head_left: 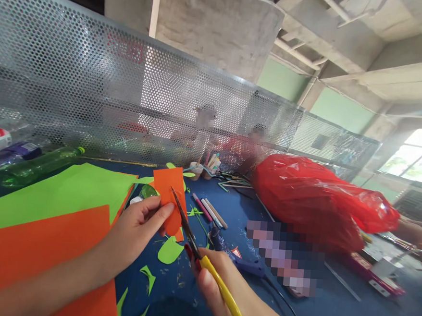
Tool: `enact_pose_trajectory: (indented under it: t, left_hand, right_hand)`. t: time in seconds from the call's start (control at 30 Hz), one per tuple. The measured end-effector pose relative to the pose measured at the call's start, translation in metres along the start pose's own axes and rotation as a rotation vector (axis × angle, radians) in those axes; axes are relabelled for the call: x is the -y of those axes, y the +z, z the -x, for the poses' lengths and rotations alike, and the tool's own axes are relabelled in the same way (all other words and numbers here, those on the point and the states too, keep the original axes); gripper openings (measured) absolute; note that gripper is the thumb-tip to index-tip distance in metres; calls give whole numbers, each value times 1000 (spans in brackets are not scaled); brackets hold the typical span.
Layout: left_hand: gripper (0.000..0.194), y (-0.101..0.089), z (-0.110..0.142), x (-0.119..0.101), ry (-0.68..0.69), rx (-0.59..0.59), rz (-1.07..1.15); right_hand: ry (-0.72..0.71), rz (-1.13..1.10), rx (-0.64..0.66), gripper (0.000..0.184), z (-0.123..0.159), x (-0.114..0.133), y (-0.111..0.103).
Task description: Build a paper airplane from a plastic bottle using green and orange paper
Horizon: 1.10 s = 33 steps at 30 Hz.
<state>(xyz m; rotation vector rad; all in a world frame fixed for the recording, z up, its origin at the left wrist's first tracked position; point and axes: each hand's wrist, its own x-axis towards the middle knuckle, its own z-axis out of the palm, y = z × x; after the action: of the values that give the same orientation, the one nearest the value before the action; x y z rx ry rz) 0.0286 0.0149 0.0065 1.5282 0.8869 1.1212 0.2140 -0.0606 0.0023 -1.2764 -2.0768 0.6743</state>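
Note:
My left hand pinches a small piece of orange paper and holds it upright above the blue table. In my right hand is a pair of scissors with yellow and red handles, gripped closed round the handles. The blades point up and left and meet the right edge of the orange piece. Green paper scraps lie on the table under the hands.
Large green sheets and orange sheets lie at the left. A red plastic bag bulks at the right. Pens, cups with sticks, a purple glue gun and plastic bottles lie about. A perforated metal screen backs the table. Another person's hand shows at far right.

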Motion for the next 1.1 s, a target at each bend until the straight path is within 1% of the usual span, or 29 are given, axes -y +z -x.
enact_pose_trajectory:
  t: [0.13, 0.23, 0.43, 0.53, 0.7, 0.87, 0.97, 1.1]
  left_hand:
    - [34, 0, 1, 0, -5, 15, 40]
    - [31, 0, 2, -1, -15, 31, 54]
    - [34, 1, 1, -1, -48, 8, 11]
    - [36, 3, 0, 1, -49, -1, -18]
    - [38, 7, 3, 4, -56, 37, -51]
    - [36, 9, 5, 6, -36, 85, -42]
    - [35, 10, 6, 5, -40, 91, -9]
    - [35, 10, 7, 2, -40, 93, -33]
  right_hand:
    - [-11, 27, 3, 65, 0, -3, 0]
    - [-22, 39, 19, 64, -2, -6, 0]
    - [-62, 19, 108, 58, -6, -7, -1]
    - [-67, -17, 128, 59, -6, -5, -3]
    - [-133, -84, 203, 60, -8, -8, -5]
    - [-85, -189, 248, 62, -5, -17, 1]
    - [-49, -246, 226, 58, -3, -20, 4]
    - [-65, -239, 227, 56, -5, -20, 2]
